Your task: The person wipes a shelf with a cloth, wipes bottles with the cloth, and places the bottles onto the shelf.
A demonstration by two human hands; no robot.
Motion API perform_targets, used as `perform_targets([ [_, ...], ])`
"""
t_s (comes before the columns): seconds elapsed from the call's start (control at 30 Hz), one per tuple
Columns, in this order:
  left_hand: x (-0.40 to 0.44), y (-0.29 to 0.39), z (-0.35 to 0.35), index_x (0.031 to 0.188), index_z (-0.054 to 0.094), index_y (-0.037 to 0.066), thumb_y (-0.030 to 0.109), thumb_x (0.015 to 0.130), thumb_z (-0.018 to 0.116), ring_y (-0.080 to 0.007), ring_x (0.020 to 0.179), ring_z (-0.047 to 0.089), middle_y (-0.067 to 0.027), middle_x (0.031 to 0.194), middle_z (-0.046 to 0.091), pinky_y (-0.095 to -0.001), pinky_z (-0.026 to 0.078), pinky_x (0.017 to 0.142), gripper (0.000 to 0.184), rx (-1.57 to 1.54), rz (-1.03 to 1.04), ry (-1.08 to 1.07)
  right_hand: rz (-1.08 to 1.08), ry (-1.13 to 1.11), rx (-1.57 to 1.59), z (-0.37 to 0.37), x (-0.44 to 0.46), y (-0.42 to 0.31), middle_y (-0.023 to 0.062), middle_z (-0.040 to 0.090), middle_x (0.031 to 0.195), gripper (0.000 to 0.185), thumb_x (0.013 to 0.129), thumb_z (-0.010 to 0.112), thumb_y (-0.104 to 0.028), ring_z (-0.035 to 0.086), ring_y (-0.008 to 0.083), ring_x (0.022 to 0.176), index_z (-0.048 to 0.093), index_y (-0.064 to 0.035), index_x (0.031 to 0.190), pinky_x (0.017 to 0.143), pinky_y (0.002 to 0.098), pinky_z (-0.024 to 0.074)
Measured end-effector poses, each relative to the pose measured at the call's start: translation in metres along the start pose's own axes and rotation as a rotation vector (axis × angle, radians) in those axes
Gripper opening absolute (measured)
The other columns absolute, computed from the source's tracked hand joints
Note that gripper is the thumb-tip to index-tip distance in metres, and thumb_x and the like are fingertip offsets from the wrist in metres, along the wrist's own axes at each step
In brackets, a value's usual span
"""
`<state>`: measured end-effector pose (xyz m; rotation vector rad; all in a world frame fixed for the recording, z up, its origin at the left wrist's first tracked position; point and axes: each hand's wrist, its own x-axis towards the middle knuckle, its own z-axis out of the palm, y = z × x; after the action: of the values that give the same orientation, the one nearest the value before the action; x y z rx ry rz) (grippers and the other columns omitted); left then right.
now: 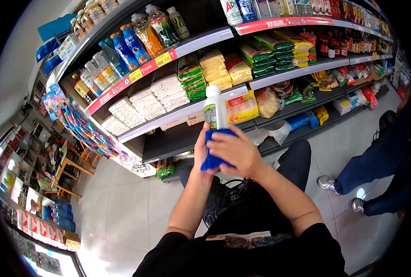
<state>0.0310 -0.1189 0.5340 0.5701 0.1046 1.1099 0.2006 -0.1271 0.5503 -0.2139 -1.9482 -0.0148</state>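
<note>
In front of my body, a white bottle [217, 104] with a white cap and a dark printed label stands nearly upright between my two hands. My left hand [200, 150] grips it low on the left side, fingers largely hidden. A blue cloth [210, 161] wraps around the lower part of the bottle. Over the cloth, my right hand [238, 150] presses from the right with its fingers curled across the front. The bottle's base is covered by the cloth and hands.
Ahead, a store shelf [205, 39] carries drink bottles [146, 38] on an upper level. White tissue packs [143, 104] and green bags [258, 59] fill the level below. At right, another person's legs [367, 171] stand on the tiled floor [122, 212]. Snack packets [87, 122] hang at the shelf's left end.
</note>
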Motion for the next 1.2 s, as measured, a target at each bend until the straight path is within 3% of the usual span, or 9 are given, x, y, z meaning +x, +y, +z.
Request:
perform_targets([
  [0.07,-0.003,-0.021,0.05,0.128,0.052,0.01,0.048,0.098,0.043,-0.0242,0.113,0.059,-0.0113,0.121,0.061,-0.0425,0.047,0.098,0.05,0.214,0.172,0.26,0.154,0.078,-0.013,-0.001,0.009,0.016,0.0092,0.065,0.12,0.034,0.079,0.066,-0.013,0.056,0.0281,0.121,0.065,-0.0043,0.111,0.105,0.05,0.0364],
  [0.13,-0.004,-0.024,0.032,0.131,0.051,0.013,0.044,0.099,0.04,-0.0254,0.12,0.055,-0.0087,0.13,0.057,-0.0437,0.04,0.104,0.046,0.199,0.152,0.321,0.224,0.198,-0.018,0.001,0.014,0.027,0.0118,0.063,0.123,0.034,0.08,0.063,-0.009,0.054,0.0325,0.122,0.063,-0.0024,0.113,0.105,0.0513,0.0363],
  [0.3,-0.004,-0.026,0.034,0.127,0.054,0.011,0.044,0.099,0.042,-0.0266,0.118,0.055,-0.0101,0.126,0.059,-0.0456,0.039,0.105,0.046,0.147,0.17,0.334,0.308,0.22,-0.006,0.007,0.004,0.01,0.0159,0.061,0.126,0.038,0.082,0.062,-0.011,0.052,0.0352,0.125,0.062,-0.0009,0.119,0.106,0.048,0.037],
  [0.43,-0.002,-0.016,0.011,0.119,0.059,0.003,0.043,0.097,0.047,-0.0279,0.101,0.065,-0.0155,0.11,0.067,-0.0417,0.052,0.091,0.048,0.044,0.163,0.297,0.269,0.115,0.061,0.009,-0.014,-0.021,0.0134,0.061,0.127,0.038,0.081,0.062,-0.014,0.054,0.0314,0.123,0.064,-0.0024,0.117,0.108,0.0509,0.0337],
  [0.67,-0.008,-0.025,0.023,0.132,0.049,0.008,0.034,0.101,0.039,-0.0283,0.118,0.057,-0.0117,0.128,0.058,-0.0433,0.045,0.101,0.042,0.415,0.261,0.329,0.289,0.2,-0.039,-0.002,0.017,0.021,0.0139,0.063,0.123,0.033,0.082,0.06,-0.007,0.054,0.0316,0.124,0.064,-0.0023,0.114,0.112,0.0543,0.0253],
  [0.8,-0.001,-0.023,0.033,0.129,0.052,0.01,0.036,0.099,0.04,-0.0288,0.116,0.058,-0.0114,0.125,0.059,-0.0443,0.045,0.1,0.041,0.307,0.233,0.34,0.36,0.179,0.069,0.005,0.02,0.022,0.0152,0.063,0.121,0.032,0.086,0.061,-0.014,0.053,0.0335,0.123,0.063,-0.0009,0.115,0.106,0.0507,0.0339],
  [0.87,0.003,-0.018,0.039,0.125,0.054,0.008,0.045,0.097,0.044,-0.029,0.111,0.06,-0.013,0.122,0.061,-0.0453,0.047,0.097,0.048,0.103,0.165,0.341,0.337,0.139,0.092,0.009,0.01,0.009,0.0141,0.064,0.117,0.032,0.085,0.062,-0.015,0.055,0.0331,0.12,0.063,-0.0009,0.114,0.105,0.0495,0.037],
  [0.97,0.011,-0.006,0.01,0.124,0.053,0.001,0.052,0.096,0.045,-0.0289,0.104,0.063,-0.0179,0.115,0.063,-0.0418,0.051,0.093,0.059,0.219,0.185,0.307,0.265,0.061,0.127,0.008,-0.006,-0.007,0.0113,0.065,0.118,0.031,0.083,0.063,-0.013,0.057,0.0299,0.119,0.063,-0.0027,0.112,0.107,0.0506,0.0361],
  [1.2,0.015,0.002,0.014,0.129,0.047,0.0,0.044,0.096,0.051,-0.0278,0.094,0.064,-0.0183,0.107,0.063,-0.0367,0.055,0.083,0.055,0.063,0.101,0.27,-0.021,0.025,-0.152,0.013,-0.024,-0.007,0.0067,0.059,0.129,0.042,0.076,0.072,-0.016,0.051,0.0243,0.126,0.064,-0.007,0.116,0.106,0.0556,0.0367],
])
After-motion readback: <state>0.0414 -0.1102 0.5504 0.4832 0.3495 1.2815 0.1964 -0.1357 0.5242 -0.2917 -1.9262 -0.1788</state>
